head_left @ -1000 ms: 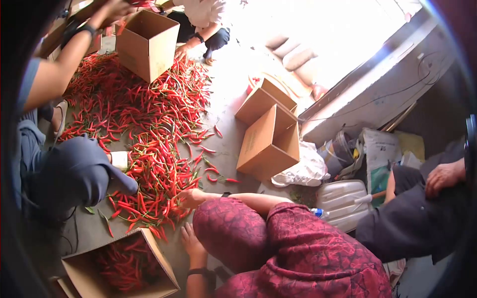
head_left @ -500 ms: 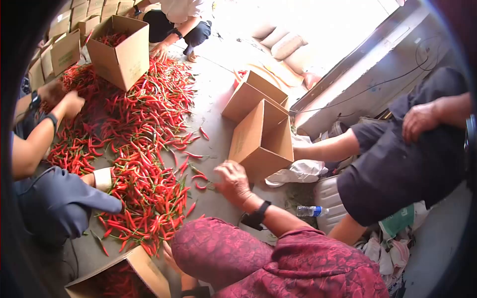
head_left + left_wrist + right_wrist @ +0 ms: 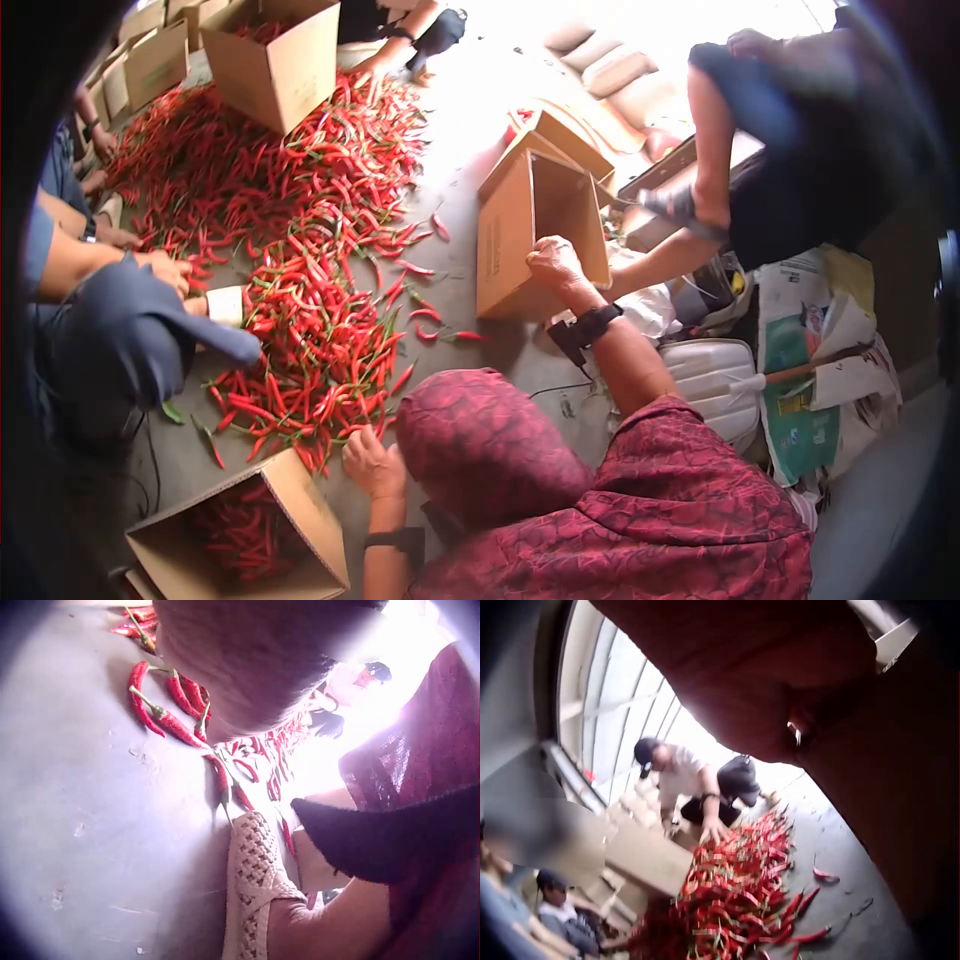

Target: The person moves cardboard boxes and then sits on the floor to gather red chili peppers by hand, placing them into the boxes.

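Note:
Near the middle of the head view, my right hand [image 3: 557, 265] grips the near rim of an upright, open cardboard box [image 3: 505, 240]. Its inside looks bare where it shows. My left hand [image 3: 372, 465] is low by the edge of a heap of red chili peppers [image 3: 320, 340], its fingers loosely bent with nothing seen in them. In the left wrist view that hand [image 3: 240, 667] blocks part of the scattered chilies [image 3: 169, 724], and its fingertips are hidden. The right wrist view has my right hand [image 3: 742, 682] dark against the light.
A tilted box [image 3: 310, 520] holding chilies lies left of my left hand. Behind the gripped box stands another open box [image 3: 570, 140]. Across the heap is a large box [image 3: 295, 80]. People crouch left and behind; one stands at right [image 3: 820, 150], a leg close to the gripped box.
My right hand has reached forward and taken hold of the box rim; the box has shifted a little toward the chilies. The person at right has risen and moved back. The head view has shifted.

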A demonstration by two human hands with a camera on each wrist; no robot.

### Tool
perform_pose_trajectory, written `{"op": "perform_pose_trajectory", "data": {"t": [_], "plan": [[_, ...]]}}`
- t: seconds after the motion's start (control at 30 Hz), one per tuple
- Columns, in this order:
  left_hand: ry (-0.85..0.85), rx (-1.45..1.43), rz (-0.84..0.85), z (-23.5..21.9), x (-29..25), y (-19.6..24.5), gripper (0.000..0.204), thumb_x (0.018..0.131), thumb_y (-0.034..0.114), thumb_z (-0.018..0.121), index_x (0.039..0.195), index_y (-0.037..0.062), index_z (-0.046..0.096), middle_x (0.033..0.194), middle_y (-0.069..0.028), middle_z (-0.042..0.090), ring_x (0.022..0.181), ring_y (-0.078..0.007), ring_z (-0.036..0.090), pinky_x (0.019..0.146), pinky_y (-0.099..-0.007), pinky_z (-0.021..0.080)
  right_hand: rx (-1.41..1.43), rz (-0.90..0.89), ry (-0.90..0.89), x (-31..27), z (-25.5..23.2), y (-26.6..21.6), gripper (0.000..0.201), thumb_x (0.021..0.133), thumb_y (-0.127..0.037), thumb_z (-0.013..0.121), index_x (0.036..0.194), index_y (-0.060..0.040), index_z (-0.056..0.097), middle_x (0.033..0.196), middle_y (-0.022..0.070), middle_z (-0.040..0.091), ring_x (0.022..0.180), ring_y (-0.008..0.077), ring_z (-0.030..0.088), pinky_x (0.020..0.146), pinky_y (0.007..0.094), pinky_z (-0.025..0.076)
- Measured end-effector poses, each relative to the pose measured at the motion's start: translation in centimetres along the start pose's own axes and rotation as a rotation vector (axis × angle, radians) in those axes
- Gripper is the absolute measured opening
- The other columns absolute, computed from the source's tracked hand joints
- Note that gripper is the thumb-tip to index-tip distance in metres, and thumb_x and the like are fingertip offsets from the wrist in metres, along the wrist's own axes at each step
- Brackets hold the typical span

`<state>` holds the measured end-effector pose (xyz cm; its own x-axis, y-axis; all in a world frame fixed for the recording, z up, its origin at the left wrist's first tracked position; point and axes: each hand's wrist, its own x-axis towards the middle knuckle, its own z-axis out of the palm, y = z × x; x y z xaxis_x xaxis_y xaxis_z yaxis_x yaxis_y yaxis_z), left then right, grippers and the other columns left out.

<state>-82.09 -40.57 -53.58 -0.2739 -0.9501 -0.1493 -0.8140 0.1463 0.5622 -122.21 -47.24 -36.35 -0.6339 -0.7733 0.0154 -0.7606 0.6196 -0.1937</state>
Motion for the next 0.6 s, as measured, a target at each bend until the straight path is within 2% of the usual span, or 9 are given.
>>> {"op": "perform_pose_trajectory", "data": {"t": [0.03,0.13,0.17,0.2,0.3,0.4,0.47,0.5,0.6], "plan": [[-0.011,0.008,0.007,-0.1,-0.5,-0.2,0.062,0.063,0.018,0.076,0.118,0.0072,0.048,0.119,-0.0118,0.047,0.109,-0.0335,0.044,0.091,-0.0466,0.037,-0.074,-0.074,0.062,0.1,0.7,-0.6,0.016,0.068,-0.014,0.053,0.070,-0.0024,0.064,0.070,0.0200,0.061,0.066,0.0354,0.062,0.066,0.0401,0.051],[-0.043,0.016,0.050,0.3,-1.6,-0.8,0.062,0.063,0.015,0.076,0.117,0.0062,0.047,0.119,-0.0124,0.047,0.108,-0.0338,0.045,0.091,-0.0456,0.038,-0.204,-0.206,-0.094,1.6,0.3,-2.1,0.019,0.072,-0.015,0.053,0.076,-0.0056,0.069,0.079,0.0184,0.066,0.079,0.0364,0.064,0.075,0.0412,0.052],[-0.046,0.019,0.051,0.5,-2.0,-1.3,0.061,0.063,0.014,0.076,0.117,0.0059,0.047,0.119,-0.0128,0.047,0.108,-0.0337,0.045,0.091,-0.0454,0.038,-0.192,-0.211,-0.135,2.1,-0.1,-1.9,0.020,0.072,-0.015,0.052,0.077,-0.0041,0.069,0.081,0.0199,0.065,0.080,0.0368,0.064,0.075,0.0413,0.052],[-0.047,0.021,0.051,0.5,-2.2,-1.7,0.061,0.064,0.014,0.076,0.117,0.0056,0.047,0.119,-0.0131,0.047,0.108,-0.0337,0.045,0.091,-0.0451,0.038,-0.176,-0.096,-0.062,1.6,-1.1,-3.0,0.022,0.073,-0.016,0.052,0.077,-0.0029,0.068,0.081,0.0206,0.065,0.079,0.0366,0.064,0.075,0.0414,0.052],[0.049,0.009,0.052,-0.3,-2.1,-1.5,0.060,0.064,0.013,0.076,0.116,0.0050,0.047,0.119,-0.0147,0.047,0.107,-0.0341,0.046,0.092,-0.0457,0.038,-0.331,-0.051,-0.032,0.6,-2.8,-3.2,0.024,0.075,-0.019,0.053,0.082,-0.0022,0.068,0.084,0.0201,0.065,0.082,0.0355,0.064,0.075,0.0410,0.051],[0.076,-0.008,0.014,0.4,-1.4,-1.4,0.061,0.063,0.012,0.076,0.116,0.0055,0.047,0.116,-0.0143,0.047,0.107,-0.0336,0.046,0.092,-0.0450,0.038,-0.364,-0.027,0.138,-2.3,-4.4,-2.8,0.024,0.076,-0.021,0.053,0.084,-0.0026,0.066,0.083,0.0200,0.065,0.081,0.0360,0.064,0.074,0.0424,0.051],[0.049,0.022,0.044,0.3,-1.1,-0.6,0.062,0.062,0.012,0.077,0.117,0.0062,0.047,0.114,-0.0129,0.048,0.106,-0.0328,0.046,0.091,-0.0444,0.038,-0.334,-0.070,0.229,-2.5,-4.7,-0.2,0.023,0.078,-0.022,0.053,0.085,-0.0029,0.064,0.079,0.0204,0.065,0.076,0.0367,0.064,0.071,0.0445,0.051],[0.031,0.034,0.064,0.4,-0.9,-0.1,0.063,0.062,0.012,0.077,0.117,0.0066,0.047,0.113,-0.0122,0.048,0.106,-0.0324,0.047,0.091,-0.0441,0.039,-0.332,-0.045,0.222,-2.9,-4.9,0.3,0.021,0.079,-0.022,0.054,0.081,-0.0019,0.060,0.076,0.0224,0.063,0.075,0.0385,0.063,0.069,0.0475,0.050],[-0.004,0.026,0.198,0.8,-1.1,1.4,0.064,0.061,0.014,0.078,0.117,0.0078,0.047,0.110,-0.0108,0.048,0.105,-0.0307,0.047,0.089,-0.0431,0.039,-0.303,-0.135,0.067,-5.4,-2.8,0.9,0.018,0.079,-0.020,0.054,0.078,-0.0023,0.053,0.074,0.0237,0.062,0.074,0.0402,0.062,0.068,0.0496,0.049]]}}
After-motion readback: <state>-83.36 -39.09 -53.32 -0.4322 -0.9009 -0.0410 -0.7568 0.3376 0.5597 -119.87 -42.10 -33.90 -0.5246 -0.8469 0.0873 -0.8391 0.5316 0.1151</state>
